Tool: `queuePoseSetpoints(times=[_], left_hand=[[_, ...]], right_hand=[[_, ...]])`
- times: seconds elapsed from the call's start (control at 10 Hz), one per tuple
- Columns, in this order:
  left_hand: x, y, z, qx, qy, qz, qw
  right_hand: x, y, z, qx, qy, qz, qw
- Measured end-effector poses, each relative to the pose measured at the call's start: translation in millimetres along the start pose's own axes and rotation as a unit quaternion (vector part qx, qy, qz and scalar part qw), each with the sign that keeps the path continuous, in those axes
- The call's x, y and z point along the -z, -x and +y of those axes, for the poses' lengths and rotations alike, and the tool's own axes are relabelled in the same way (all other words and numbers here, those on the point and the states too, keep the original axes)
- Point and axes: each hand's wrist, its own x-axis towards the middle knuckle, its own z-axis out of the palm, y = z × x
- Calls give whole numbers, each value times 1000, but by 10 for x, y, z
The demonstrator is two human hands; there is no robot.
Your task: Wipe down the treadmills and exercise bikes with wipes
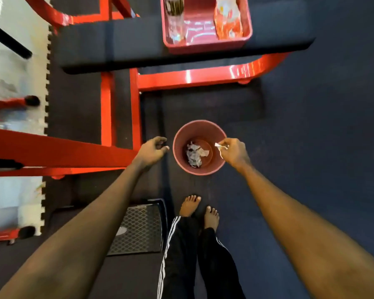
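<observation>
Your bare feet [190, 205] and the pink bin [203, 172] stand on the dark floor [311, 126]; a pink tray [207, 43] sits on the black padded tabletop [117, 46].

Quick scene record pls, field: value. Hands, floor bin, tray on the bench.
left hand: loosely curled, holds nothing, left of the bin
right hand: pinches a small white wipe over the bin's right rim
bin: red, upright on the floor, open top
bin contents: crumpled wipes at the bottom
tray: red, on the black bench
tray contents: clear container at left, orange packet at right
</observation>
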Motion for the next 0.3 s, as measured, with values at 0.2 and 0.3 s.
queuePoseSetpoints(times=[0.2, 0.3], left_hand=[[-531, -893, -521, 1, -13, -18, 1000], [-624, -1031, -590, 1, -14, -20, 1000]], right_hand=[[-882, -860, 597, -45, -6, -37, 998], [-1018, -1001, 715, -52, -23, -32, 998]])
